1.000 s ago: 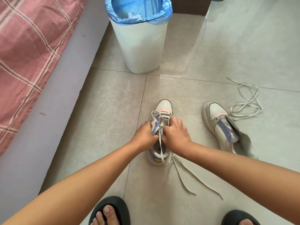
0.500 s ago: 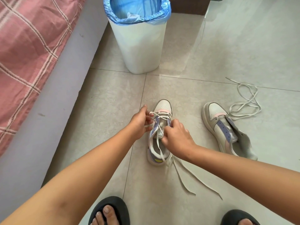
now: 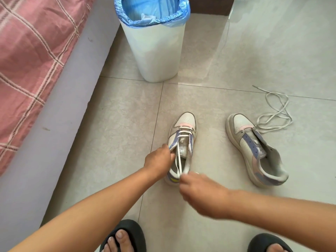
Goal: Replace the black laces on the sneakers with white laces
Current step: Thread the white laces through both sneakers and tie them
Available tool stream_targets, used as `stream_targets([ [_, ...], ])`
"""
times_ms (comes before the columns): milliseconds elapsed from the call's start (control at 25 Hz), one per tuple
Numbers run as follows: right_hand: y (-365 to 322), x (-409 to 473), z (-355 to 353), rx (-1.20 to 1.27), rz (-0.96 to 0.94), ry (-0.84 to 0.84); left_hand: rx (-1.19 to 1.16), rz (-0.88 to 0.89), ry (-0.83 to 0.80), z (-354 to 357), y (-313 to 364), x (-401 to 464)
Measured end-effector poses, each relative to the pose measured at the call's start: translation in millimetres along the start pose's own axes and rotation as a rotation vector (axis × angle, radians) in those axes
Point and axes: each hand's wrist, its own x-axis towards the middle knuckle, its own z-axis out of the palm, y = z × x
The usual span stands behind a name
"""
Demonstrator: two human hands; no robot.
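Left hand grip pinches sneaker eyelet edge; right hand grip pulls white lace taut.

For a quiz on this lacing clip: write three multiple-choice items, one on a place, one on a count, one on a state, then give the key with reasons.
1. Where does the loose white lace lie?
A. in the bin
B. on the floor beside the unlaced sneaker
C. on the bed

2. How many sneakers are on the floor?
A. one
B. two
C. three

3. What is the right hand doing?
A. gripping the lace ends of the laced sneaker
B. resting flat on the floor
C. holding the bin

Key: 1 B, it is coiled by that shoe's toe; 2 B, two are visible; 3 A, two strands run into its curled fingers.
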Motion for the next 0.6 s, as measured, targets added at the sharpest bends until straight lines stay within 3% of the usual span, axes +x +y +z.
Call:
stream_targets([
  [80, -9, -17, 4, 0.023, -0.102, -0.146, 0.061, 0.002, 0.022, 2, 2, 1],
  [120, -7, -17, 0, 0.102, -0.066, -0.157, 0.083, 0.003, 0.024, 4, 4, 1],
  [240, -13, -5, -20, 0.512, 0.090, -0.115, 0.060, -0.017, -0.004, 7, 6, 2],
  [320, -27, 6, -32, 0.692, 0.172, 0.018, 0.096, 0.024, 0.024, 3, 3, -2],
  [400, -36, 11, -37, 0.792, 0.232, 0.089, 0.224, 0.291, 0.353, 2, -4, -4],
  [480, -37, 14, -40, 0.855, 0.286, 0.089, 0.129, 0.479, 0.515, 1, -11, -9],
  [600, -26, 21, -42, 1.173, 0.680, 0.068, -0.231, 0.550, 0.395, -7, -21, -14],
])
